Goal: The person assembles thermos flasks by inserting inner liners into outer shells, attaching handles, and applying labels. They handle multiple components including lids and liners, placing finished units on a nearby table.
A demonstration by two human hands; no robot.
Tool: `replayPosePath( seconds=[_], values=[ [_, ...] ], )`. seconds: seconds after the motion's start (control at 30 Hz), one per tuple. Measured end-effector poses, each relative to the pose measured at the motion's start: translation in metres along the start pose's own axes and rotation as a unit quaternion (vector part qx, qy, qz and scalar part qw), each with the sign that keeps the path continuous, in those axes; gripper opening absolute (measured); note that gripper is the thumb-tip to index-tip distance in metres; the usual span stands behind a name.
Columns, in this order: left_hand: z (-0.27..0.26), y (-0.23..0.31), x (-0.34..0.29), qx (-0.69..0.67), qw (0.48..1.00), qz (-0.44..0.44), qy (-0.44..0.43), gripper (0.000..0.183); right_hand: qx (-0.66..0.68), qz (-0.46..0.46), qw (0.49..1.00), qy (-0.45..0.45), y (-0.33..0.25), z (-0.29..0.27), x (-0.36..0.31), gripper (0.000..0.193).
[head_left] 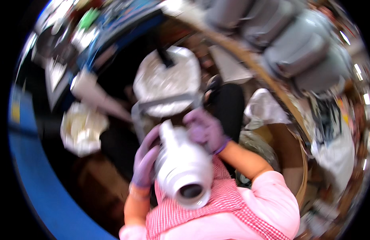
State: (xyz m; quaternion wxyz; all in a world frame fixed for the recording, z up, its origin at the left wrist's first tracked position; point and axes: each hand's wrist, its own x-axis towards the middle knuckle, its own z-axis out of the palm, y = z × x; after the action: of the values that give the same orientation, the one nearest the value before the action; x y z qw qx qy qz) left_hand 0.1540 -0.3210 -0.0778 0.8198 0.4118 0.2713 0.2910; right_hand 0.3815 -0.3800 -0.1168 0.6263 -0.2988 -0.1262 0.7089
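A white, jug-like hollow plastic part (pixel 185 164) lies in my lap, its round dark opening turned toward me and a narrow neck pointing away. My left hand (pixel 146 158), in a purple glove, grips its left side with the fingers wrapped along it. On the far right side of the part, my purple-gloved right hand (pixel 205 130) is closed, fingers curled in. What it holds, if anything, is hidden by blur. Just beyond my hands is a grey frame or handle (pixel 165 102), with a pale lined bin (pixel 169 76) behind it.
Large grey moulded plastic shells (pixel 297 44) stand at the upper right, behind a curved brown edge (pixel 273 86). A blue panel (pixel 41 172) runs down the left. A white bag (pixel 83 128) lies left of my legs, and another white bag (pixel 267 107) to the right.
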Motion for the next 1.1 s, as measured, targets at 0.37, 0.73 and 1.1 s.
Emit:
replayPosePath(
  seconds=[0.37, 0.73, 1.1],
  values=[
    [-0.017, -0.043, -0.004, 0.128, 0.976, 0.085, -0.157, 0.048, 0.11, -0.014, 0.98, -0.164, -0.006, -0.029, -0.035, 0.04],
    [-0.006, -0.011, -0.008, 0.409, 0.846, 0.283, 0.194, 0.073, 0.049, -0.114, 0.991, 0.054, -0.013, 0.001, -0.023, 0.065],
    [-0.022, 0.033, -0.037, 0.599, 0.732, 0.287, 0.149, 0.06, -0.48, -0.536, 0.684, 0.124, 0.019, -0.042, -0.094, 0.028]
  ],
)
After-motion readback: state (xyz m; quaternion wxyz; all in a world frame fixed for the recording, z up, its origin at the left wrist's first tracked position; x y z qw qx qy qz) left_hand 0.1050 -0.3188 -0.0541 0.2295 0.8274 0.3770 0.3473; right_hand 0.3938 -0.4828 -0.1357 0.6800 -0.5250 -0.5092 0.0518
